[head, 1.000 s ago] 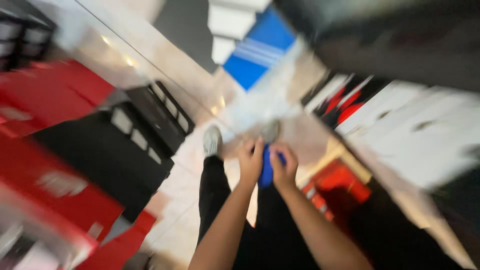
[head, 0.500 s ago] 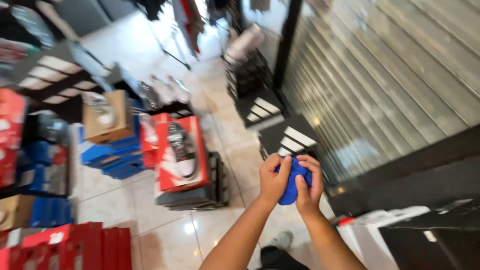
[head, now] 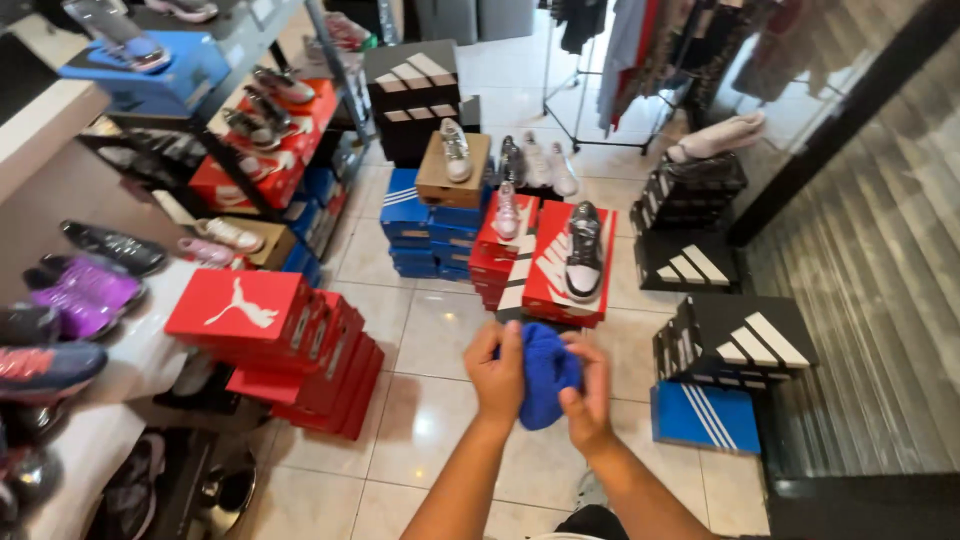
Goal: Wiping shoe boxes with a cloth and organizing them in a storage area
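Both my hands hold a bunched blue cloth (head: 545, 372) in front of me, low in the middle of the view. My left hand (head: 497, 372) grips its left side with the fingers curled over the top. My right hand (head: 588, 392) pinches its right side from below. Under the hands lies a tiled floor (head: 430, 420).
A stack of red shoe boxes (head: 290, 345) stands to the left. Ahead are blue and red boxes with shoes on top (head: 560, 262). Black boxes (head: 735, 340) and a blue box (head: 705, 415) stand right, by a metal shutter (head: 880, 300). Shoe shelves (head: 90, 290) line the left.
My view has swung from the boxes near my feet to the room ahead. Both hands stay closed on the blue cloth and have shifted slightly on it.
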